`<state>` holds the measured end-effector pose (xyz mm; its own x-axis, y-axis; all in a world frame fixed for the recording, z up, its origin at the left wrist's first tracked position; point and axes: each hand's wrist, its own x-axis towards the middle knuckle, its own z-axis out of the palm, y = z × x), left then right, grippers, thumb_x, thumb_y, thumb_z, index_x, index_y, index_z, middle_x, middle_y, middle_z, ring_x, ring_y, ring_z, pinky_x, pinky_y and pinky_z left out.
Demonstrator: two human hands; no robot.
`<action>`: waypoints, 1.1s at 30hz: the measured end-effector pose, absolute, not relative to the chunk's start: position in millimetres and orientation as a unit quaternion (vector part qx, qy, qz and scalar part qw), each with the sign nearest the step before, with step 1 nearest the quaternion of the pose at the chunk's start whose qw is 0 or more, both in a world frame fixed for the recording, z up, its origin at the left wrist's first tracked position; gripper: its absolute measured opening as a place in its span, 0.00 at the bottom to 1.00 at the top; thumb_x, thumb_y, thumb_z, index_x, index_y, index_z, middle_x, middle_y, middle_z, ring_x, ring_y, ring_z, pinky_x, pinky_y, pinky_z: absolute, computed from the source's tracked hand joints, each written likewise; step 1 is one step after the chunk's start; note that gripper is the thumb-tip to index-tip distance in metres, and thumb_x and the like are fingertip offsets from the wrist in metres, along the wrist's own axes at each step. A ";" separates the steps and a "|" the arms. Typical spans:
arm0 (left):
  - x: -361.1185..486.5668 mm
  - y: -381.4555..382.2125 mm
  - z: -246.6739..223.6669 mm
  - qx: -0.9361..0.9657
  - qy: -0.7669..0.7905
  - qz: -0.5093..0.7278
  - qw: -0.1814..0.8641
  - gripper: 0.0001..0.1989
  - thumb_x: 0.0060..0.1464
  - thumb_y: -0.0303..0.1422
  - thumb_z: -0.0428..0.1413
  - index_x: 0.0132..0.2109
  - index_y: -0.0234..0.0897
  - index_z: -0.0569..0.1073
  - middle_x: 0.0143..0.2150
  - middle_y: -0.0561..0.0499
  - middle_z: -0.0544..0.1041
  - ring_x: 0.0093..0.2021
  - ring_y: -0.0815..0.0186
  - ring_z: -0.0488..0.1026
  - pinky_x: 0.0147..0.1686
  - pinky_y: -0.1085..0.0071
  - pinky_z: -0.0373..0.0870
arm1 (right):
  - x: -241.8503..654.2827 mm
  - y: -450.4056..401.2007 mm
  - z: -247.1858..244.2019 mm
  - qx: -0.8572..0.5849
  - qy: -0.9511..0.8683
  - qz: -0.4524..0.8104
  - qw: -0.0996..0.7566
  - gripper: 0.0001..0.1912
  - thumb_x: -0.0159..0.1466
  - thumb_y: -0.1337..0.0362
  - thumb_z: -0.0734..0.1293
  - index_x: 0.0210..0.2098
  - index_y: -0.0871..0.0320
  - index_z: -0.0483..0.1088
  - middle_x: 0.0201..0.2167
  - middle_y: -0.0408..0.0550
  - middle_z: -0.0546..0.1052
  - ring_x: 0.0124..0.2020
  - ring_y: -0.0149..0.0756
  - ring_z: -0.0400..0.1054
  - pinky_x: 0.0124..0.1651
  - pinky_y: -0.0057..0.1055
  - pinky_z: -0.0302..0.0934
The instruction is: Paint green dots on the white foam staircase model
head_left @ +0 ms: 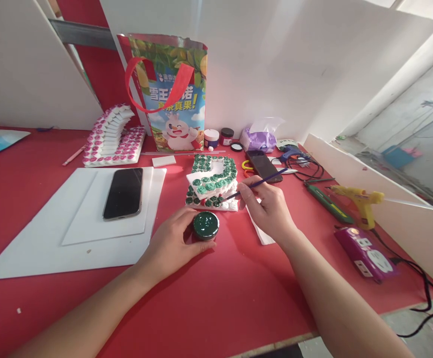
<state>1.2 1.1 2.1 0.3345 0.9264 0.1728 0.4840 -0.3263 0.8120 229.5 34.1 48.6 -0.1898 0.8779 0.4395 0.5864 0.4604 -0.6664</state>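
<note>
So, left fingers [201, 246] curl round the green paint jar [206, 225] near the rosette piece [216, 174], likely for short reach; right fingers [249, 198] pinch the brush [269, 178].

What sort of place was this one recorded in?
Probably a craft workspace, perhaps a small workshop. On the red tabletop are an open jar of dark green paint, a rosette-covered piece coloured partly green and partly white, and a yellow glue gun.
</note>
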 end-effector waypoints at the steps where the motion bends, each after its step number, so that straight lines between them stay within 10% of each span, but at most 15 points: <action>1: 1.2 1.1 2.3 0.745 0.473 0.329 0.336 0.23 0.51 0.44 0.67 0.52 0.44 0.74 0.53 0.47 0.77 0.55 0.53 0.75 0.54 0.58 0.73 | 229.4 34.0 48.8 -0.488 -0.751 0.179 0.408 0.18 0.73 0.56 0.59 0.30 0.55 0.68 0.28 0.47 0.77 0.27 0.32 0.70 0.30 0.29 0.60; 33: 0.3 1.0 0.8 0.747 0.474 0.325 0.335 0.24 0.51 0.43 0.68 0.53 0.45 0.73 0.53 0.50 0.76 0.56 0.56 0.74 0.54 0.61 0.72 | 227.0 30.7 51.7 -0.475 -0.760 0.186 0.403 0.16 0.74 0.59 0.59 0.31 0.56 0.68 0.29 0.47 0.77 0.27 0.31 0.70 0.30 0.28 0.60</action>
